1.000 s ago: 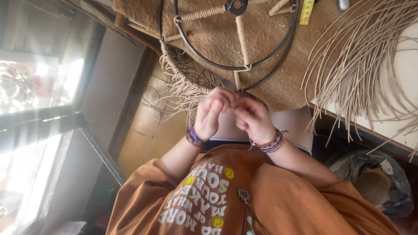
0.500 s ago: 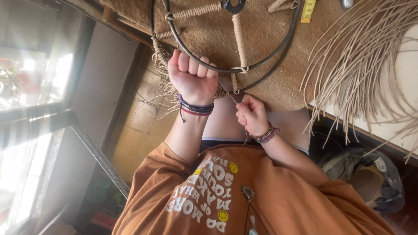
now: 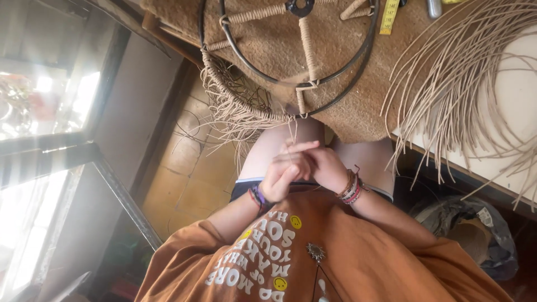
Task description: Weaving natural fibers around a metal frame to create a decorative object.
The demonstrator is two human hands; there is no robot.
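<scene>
Left hand [image 3: 282, 178] and right hand [image 3: 323, 166] were clasped together over the lap, fingers pinched narrowly on a thin cord strand [image 3: 292, 131] running up to the metal hoop [image 3: 291, 84] on the bench [image 3: 268, 39] just beyond.

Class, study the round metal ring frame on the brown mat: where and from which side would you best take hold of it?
Probably the bare stretch of the metal ring frame between two cord-wrapped spokes, from the table edge nearest the hands. The rim there is thin, uncovered and free of the loose cord fringe.
</scene>
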